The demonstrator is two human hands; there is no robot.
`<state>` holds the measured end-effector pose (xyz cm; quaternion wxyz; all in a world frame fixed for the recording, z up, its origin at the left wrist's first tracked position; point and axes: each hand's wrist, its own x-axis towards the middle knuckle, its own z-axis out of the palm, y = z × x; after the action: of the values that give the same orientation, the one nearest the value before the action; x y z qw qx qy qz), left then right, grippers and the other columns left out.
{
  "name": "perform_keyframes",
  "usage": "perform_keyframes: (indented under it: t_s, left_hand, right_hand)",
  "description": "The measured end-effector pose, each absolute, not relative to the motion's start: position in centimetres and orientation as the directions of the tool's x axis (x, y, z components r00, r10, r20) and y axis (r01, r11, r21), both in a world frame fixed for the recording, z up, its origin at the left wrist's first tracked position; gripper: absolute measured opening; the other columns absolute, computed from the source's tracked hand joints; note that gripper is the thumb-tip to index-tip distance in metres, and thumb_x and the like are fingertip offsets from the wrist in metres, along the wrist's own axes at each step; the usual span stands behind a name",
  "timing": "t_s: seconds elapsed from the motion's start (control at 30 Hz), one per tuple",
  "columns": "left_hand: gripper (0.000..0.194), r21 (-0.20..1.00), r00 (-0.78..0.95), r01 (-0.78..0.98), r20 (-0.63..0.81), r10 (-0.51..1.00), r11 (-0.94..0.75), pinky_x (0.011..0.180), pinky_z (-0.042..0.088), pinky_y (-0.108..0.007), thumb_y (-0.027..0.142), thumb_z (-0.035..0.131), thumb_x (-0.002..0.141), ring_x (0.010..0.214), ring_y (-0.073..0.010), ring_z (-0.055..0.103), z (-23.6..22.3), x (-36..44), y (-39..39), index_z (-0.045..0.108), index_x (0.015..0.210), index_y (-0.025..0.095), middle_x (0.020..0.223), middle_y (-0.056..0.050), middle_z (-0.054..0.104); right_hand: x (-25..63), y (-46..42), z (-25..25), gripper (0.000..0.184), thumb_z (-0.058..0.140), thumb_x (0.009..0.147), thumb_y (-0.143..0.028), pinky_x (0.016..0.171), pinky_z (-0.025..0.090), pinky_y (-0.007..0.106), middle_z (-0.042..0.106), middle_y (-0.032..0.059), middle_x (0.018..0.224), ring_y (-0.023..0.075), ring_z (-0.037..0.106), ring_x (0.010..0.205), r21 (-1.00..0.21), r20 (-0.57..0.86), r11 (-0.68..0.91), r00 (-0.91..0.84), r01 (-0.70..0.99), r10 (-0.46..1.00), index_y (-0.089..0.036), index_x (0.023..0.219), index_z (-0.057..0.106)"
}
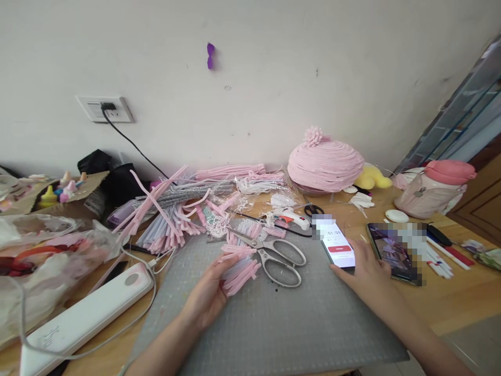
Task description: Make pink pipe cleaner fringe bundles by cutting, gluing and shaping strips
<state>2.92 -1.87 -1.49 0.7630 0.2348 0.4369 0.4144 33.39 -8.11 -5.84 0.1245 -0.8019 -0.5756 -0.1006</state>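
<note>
Your left hand [211, 287] angles inward, fingers clamped on strips [243, 269] jutting rightward; your right hand [366, 269] reaches forward, fingers gripping a phone [335, 244].

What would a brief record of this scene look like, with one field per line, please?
Left hand: holds short pink and pale-blue chenille stems
Right hand: touches a smartphone with a lit screen
Between hands: metal scissors on a grey cutting mat
Toward wall: hot-glue gun, pink pompom-topped dome
Right side: second smartphone, pink-lidded bottle
</note>
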Motion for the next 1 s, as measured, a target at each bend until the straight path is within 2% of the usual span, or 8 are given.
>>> perform_keyframes:
  t_s: [0.17,0.37,0.47,0.67,0.9,1.0]
  left_hand:
    - [0.02,0.716,0.296,-0.431,-0.462,0.836,0.549,0.072,0.054,-0.025,0.013,0.059,0.077,0.081,-0.0198,0.068,-1.7,2.8,-1.8,0.065,0.096,0.011,0.093,-0.011,0.071]
    - [0.014,0.71,0.264,-0.434,-0.488,0.832,0.554,0.066,0.054,-0.022,0.01,0.057,0.077,0.068,-0.0151,0.068,-1.5,2.9,-1.8,0.066,0.088,0.011,0.084,-0.007,0.072]
    - [0.014,0.717,0.266,-0.428,-0.481,0.835,0.549,0.062,0.054,-0.021,0.01,0.056,0.078,0.066,-0.0149,0.067,-1.4,3.0,-1.8,0.066,0.088,0.011,0.083,-0.007,0.072]
    - [0.015,0.731,0.269,-0.421,-0.465,0.844,0.537,0.061,0.054,-0.021,0.01,0.059,0.075,0.064,-0.0152,0.068,-1.4,2.9,-1.8,0.066,0.088,0.011,0.079,-0.007,0.073]
    - [0.016,0.754,0.257,-0.404,-0.45,0.855,0.518,0.061,0.053,-0.022,0.01,0.06,0.074,0.064,-0.0162,0.067,-1.5,2.9,-1.7,0.067,0.089,0.012,0.08,-0.007,0.073]
    - [0.02,0.753,0.266,-0.408,-0.444,0.856,0.517,0.063,0.053,-0.023,0.011,0.062,0.072,0.066,-0.0164,0.068,-1.7,2.9,-1.7,0.066,0.092,0.012,0.081,-0.007,0.073]
  right_hand:
    - [33.4,-7.6,-5.4,0.057,0.039,0.077,-0.042,0.081,0.037,0.051,0.041,0.0213,0.129,0.0338,0.039,0.118,-0.119,0.238,-0.376,0.394,0.919,0.888,-0.014,0.127,0.031]
    - [33.2,-7.4,-5.0,0.057,0.034,0.082,-0.043,0.079,0.036,0.052,0.038,0.0255,0.13,0.0369,0.048,0.109,-0.057,0.246,-0.432,0.432,0.9,0.868,-0.01,0.128,0.032]
    - [33.3,-6.9,-4.8,0.057,0.035,0.082,-0.043,0.078,0.036,0.051,0.041,0.0255,0.127,0.0365,0.053,0.1,-0.039,0.221,-0.447,0.444,0.894,0.868,-0.011,0.129,0.032]
    - [33.7,-5.6,-4.5,0.056,0.034,0.083,-0.042,0.076,0.036,0.051,0.043,0.0276,0.124,0.0375,0.055,0.095,0.01,0.249,-0.485,0.468,0.874,0.848,-0.009,0.128,0.033]
    - [34.6,-3.2,-3.6,0.057,0.042,0.082,-0.043,0.077,0.037,0.046,0.054,0.0271,0.108,0.0362,0.055,0.095,0.075,0.245,-0.421,0.392,0.904,0.887,-0.003,0.123,0.039]
    - [32.5,-3.4,-2.1,0.043,0.044,0.082,-0.04,0.075,0.039,0.044,0.058,0.0231,0.103,0.034,0.056,0.092,0.061,0.258,-0.316,0.291,0.947,0.921,-0.008,0.109,0.053]
